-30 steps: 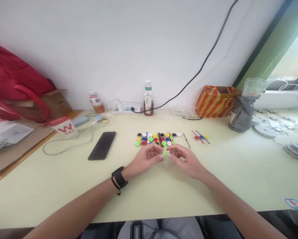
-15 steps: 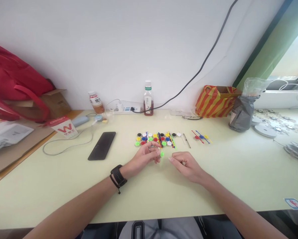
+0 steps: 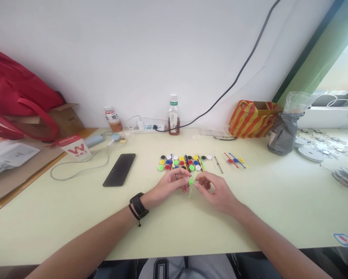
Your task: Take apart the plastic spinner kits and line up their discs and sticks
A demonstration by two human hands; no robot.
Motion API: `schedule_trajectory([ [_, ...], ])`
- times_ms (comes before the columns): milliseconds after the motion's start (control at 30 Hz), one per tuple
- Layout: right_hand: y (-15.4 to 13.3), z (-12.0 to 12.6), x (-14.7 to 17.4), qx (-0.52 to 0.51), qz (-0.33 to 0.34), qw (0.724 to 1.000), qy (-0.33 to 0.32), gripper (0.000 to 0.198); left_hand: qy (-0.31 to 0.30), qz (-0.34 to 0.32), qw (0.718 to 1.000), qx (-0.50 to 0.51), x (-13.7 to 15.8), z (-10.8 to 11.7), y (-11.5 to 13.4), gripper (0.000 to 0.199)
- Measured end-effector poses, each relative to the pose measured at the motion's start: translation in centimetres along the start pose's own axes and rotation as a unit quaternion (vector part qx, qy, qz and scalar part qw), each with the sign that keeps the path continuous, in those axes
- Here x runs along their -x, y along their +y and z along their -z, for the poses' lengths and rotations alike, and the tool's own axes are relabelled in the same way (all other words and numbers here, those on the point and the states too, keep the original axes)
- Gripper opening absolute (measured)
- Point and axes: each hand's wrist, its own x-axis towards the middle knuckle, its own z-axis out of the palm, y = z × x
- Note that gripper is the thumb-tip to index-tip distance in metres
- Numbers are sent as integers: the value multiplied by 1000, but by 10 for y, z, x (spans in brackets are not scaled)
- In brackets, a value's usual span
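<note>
Between my fingertips, just above the table, is a small bright green plastic spinner (image 3: 191,181), a round disc with a thin arrow-like strip running up and down across it. My left hand (image 3: 174,183), a dark watch on its wrist, pinches the disc from the left. From the right, my right hand (image 3: 216,190) closes thumb and forefinger at the same piece. Beyond my hands lie several coloured round discs (image 3: 176,162) in rows, with coloured arrow strips (image 3: 186,162) over them. Three assembled spinners (image 3: 235,160), red, blue and yellow, lie to the right.
A black phone (image 3: 119,169) lies left of my hands. Along the wall stand two drink bottles (image 3: 174,116), a power strip (image 3: 147,128), a striped bag (image 3: 246,118) and a grey bag (image 3: 283,133). A red-and-white box (image 3: 75,149) stands at left, near a cable (image 3: 83,170).
My right hand has moved left to meet the green piece. A green strip now shows across the disc. My left hand has stayed nearly in place.
</note>
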Motion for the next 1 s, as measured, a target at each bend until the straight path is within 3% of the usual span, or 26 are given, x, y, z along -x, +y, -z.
schedule_trajectory([
  [100,1,0,3,20,38,999,33,7,15,2,1000,3,-1,1,-1,28],
  [233,5,-2,6,63,62,995,44,27,33,7,999,8,-1,2,-2,27],
  [300,7,-2,6,92,59,993,31,10,36,8,999,14,-1,2,-1,27],
  [433,7,-2,4,108,48,993,-18,46,42,4,999,28,-1,1,1,27],
  [500,5,-2,4,86,41,995,-21,41,40,3,999,25,-1,0,1,27],
  [667,3,-2,4,49,26,998,-8,4,31,3,999,12,-1,0,1,26],
  [1000,3,-2,4,73,27,997,-21,9,9,8,1000,-4,0,0,0,26],
])
